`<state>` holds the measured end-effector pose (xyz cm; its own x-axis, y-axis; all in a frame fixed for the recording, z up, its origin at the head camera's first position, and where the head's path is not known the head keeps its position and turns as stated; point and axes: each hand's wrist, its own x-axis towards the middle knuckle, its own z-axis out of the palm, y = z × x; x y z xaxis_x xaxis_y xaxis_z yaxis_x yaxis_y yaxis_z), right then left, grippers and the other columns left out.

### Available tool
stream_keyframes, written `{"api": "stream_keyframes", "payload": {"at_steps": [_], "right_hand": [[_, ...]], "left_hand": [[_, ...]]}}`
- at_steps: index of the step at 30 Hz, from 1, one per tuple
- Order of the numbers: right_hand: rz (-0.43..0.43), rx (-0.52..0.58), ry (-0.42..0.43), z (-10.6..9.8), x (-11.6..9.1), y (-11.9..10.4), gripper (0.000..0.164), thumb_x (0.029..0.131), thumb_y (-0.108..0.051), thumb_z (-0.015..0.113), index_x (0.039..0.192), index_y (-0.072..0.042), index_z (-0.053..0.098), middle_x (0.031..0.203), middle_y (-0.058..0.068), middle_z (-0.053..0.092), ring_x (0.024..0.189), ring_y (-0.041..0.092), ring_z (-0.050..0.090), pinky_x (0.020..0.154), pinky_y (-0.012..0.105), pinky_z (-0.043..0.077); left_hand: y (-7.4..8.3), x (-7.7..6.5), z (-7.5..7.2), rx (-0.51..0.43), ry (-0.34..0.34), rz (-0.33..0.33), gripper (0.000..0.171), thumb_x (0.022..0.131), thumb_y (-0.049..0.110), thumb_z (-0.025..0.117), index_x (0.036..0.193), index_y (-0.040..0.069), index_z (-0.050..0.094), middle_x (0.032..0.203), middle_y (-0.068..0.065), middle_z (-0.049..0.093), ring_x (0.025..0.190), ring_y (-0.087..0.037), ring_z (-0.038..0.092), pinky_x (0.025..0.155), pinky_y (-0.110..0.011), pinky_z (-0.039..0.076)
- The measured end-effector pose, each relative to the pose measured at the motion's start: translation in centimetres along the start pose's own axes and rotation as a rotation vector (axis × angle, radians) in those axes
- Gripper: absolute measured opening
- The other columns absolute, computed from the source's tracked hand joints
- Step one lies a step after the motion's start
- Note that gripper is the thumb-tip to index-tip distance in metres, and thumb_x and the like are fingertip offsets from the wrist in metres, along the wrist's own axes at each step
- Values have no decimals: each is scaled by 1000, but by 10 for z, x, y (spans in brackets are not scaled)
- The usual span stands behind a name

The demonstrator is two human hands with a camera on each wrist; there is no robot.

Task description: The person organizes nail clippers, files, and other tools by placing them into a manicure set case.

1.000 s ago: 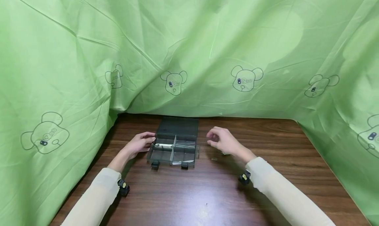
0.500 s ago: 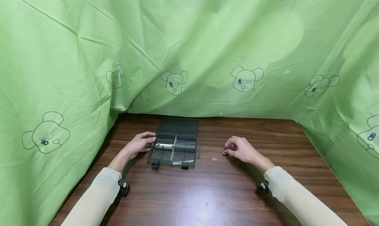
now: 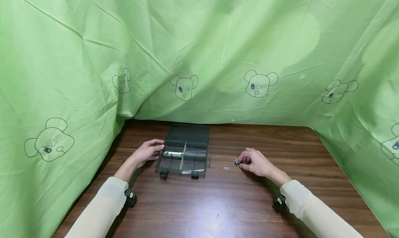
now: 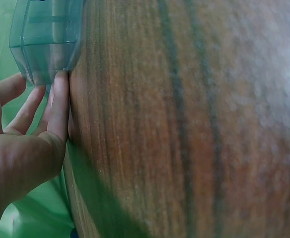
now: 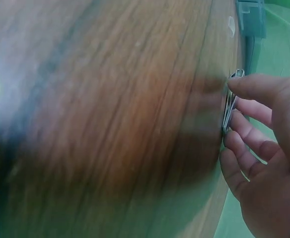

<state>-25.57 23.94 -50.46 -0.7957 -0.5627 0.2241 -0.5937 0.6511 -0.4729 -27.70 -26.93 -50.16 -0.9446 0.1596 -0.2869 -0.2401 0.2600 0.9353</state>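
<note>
Left grip relaxed against the left side of a box, right grip pinching a metal piece right of the box, clear sliver between.

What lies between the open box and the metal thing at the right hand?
A small clear piece, in the head and right wrist views; a faint shape beside the box is unclear.

Left sleeve, right sleeve: plain cream, long. Left wrist camera, right wrist camera: small, black, yellow marking on each. Left hand, right hand: bare.
</note>
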Motion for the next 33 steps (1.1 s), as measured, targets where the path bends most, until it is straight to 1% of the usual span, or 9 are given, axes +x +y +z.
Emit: {"api": "stream_keyframes", "payload": {"at_steps": [9,15,18,23,29,33], "right_hand": [[-2,19,15,5,5,-4,18,85,-4,84,89,-16,72,86,-5,63,82,15,59,73,30,50],[22,107,6,9,16,-10,18,88,-3,81,89,-14,67,80,-8,64,74,10,61,66,26,52],[35,127,-3,11,26,-16,17,89,-4,79,90,-15,67,79,-9,63,73,8,60,66,26,52],[14,133,33,16,47,-27,12,90,-5,77,92,-13,69,81,-9,64,76,10,61,69,28,53],[-9,161,59,24,77,-50,9,90,-5,77,95,-9,71,86,-5,66,81,17,64,73,33,56],[-34,175,73,34,96,-64,10,89,-4,77,94,-8,70,86,-4,65,80,18,64,72,31,55]], "left_hand": [[-1,2,1,-8,-2,7,48,108,22,63,151,3,53,137,-18,64,116,-24,66,93,-38,56],[-3,3,2,-16,1,11,47,108,22,64,150,3,54,133,-17,66,112,-21,68,90,-35,57],[-2,3,2,-16,2,12,46,108,22,63,149,3,54,133,-18,66,112,-21,68,91,-36,57],[-2,3,3,-7,3,12,47,109,22,62,150,3,54,135,-18,65,113,-22,68,91,-36,57],[-3,1,1,-12,6,6,46,109,22,63,150,4,54,135,-19,65,113,-22,68,91,-36,57],[-4,2,-1,-10,6,9,46,108,23,63,150,5,54,136,-19,65,114,-23,68,92,-36,57]]}}
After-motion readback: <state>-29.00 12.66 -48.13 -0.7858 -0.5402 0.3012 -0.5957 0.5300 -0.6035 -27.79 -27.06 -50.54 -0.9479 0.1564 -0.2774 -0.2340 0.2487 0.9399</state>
